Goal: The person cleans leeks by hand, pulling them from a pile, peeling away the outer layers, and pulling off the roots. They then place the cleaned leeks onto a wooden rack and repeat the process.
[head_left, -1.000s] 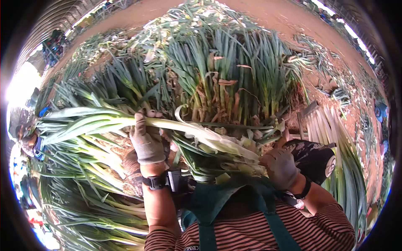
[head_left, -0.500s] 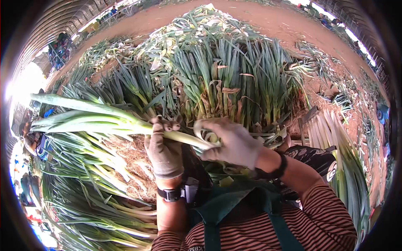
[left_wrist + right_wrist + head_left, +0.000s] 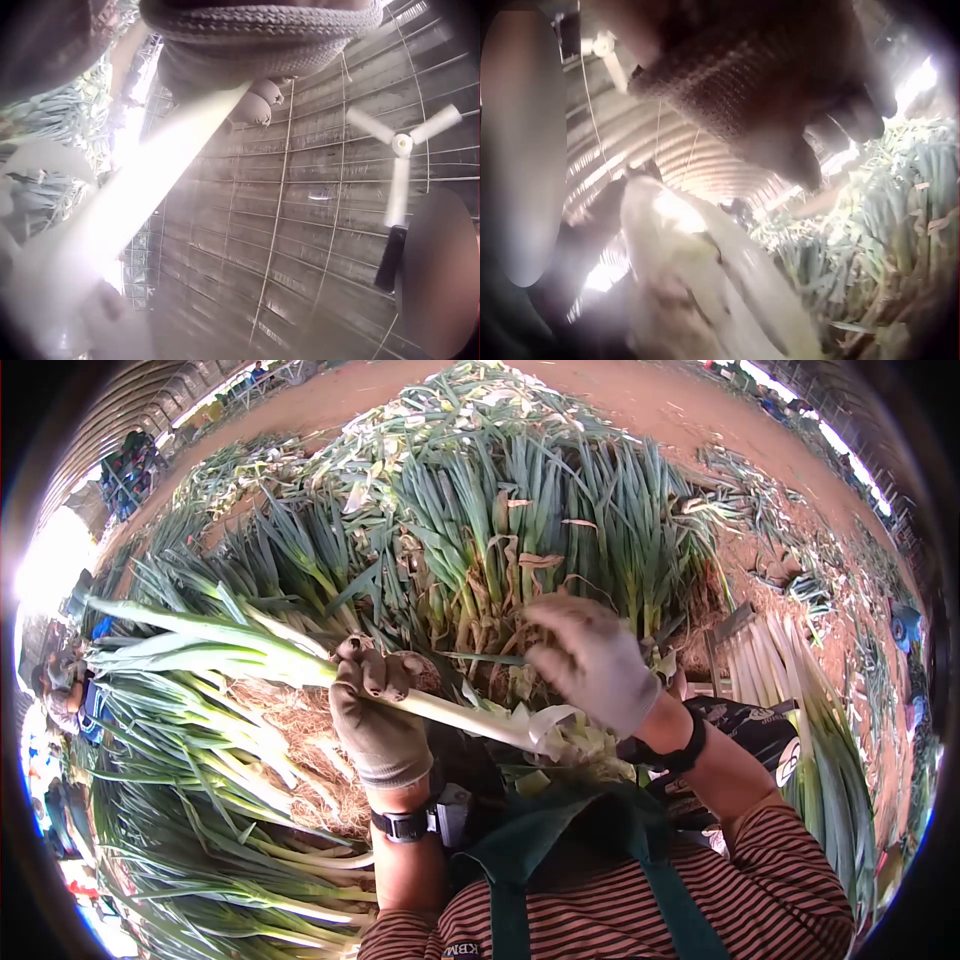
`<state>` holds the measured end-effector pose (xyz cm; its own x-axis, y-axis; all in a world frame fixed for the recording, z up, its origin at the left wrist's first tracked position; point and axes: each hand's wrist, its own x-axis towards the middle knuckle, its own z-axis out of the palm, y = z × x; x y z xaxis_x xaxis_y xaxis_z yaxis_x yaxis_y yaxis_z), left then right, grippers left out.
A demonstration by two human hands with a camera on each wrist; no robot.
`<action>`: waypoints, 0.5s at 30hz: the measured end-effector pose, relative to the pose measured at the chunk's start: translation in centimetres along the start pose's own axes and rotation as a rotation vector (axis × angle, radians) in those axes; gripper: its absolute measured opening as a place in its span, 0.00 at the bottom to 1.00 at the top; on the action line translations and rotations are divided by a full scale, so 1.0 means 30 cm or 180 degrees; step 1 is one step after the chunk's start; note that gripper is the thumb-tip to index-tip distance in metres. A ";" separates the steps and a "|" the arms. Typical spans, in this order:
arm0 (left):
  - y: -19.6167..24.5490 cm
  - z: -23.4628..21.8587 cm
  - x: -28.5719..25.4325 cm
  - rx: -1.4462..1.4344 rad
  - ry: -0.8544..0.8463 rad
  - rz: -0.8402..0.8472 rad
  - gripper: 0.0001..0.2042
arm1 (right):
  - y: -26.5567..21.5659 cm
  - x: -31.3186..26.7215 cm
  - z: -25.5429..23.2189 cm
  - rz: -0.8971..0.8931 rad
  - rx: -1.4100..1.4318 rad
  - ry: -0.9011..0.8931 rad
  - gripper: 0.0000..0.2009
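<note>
Left hand (image 3: 377, 720), grey knit glove, grips a long green-and-white leek (image 3: 300, 665) around its pale stalk, fingers curled over the top; the green leaves fan out to the left of the hand, the white end runs right toward the chest. Right hand (image 3: 597, 660), same glove, is lifted above the leek's white end, fingers loosely spread, holding nothing. Loose pale peeled skin (image 3: 560, 730) curls just below the right hand. Beyond both hands stands a big pile of upright green leeks (image 3: 540, 530). Right of the right hand lies a row of trimmed white leeks (image 3: 790, 670). Red dirt floor (image 3: 680, 400) further out.
</note>
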<state>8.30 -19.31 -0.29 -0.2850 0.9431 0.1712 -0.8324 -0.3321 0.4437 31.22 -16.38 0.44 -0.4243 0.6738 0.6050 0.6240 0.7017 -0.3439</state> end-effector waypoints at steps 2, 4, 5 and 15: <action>-0.014 0.016 0.019 -0.0150 -0.0057 -0.0028 0.09 | -0.088 0.043 0.057 -0.0548 0.1220 -0.0234 0.19; -0.008 0.003 0.049 -0.0589 -0.0255 -0.0138 0.09 | -0.138 0.025 0.095 -0.0016 0.2401 -0.1378 0.19; 0.005 -0.016 0.068 -0.0801 -0.0351 -0.0178 0.09 | -0.144 0.019 0.103 0.0575 0.2922 -0.2244 0.20; 0.077 -0.366 0.202 -0.1116 0.0200 -0.0603 0.07 | -0.134 -0.153 0.043 0.0287 0.0988 -0.3259 0.21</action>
<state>-0.55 -14.18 -7.89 -0.1303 0.9899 0.0562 -0.9816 -0.1368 0.1332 29.81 -21.98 -1.89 -0.8233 0.4984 -0.2718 0.5475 0.5708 -0.6119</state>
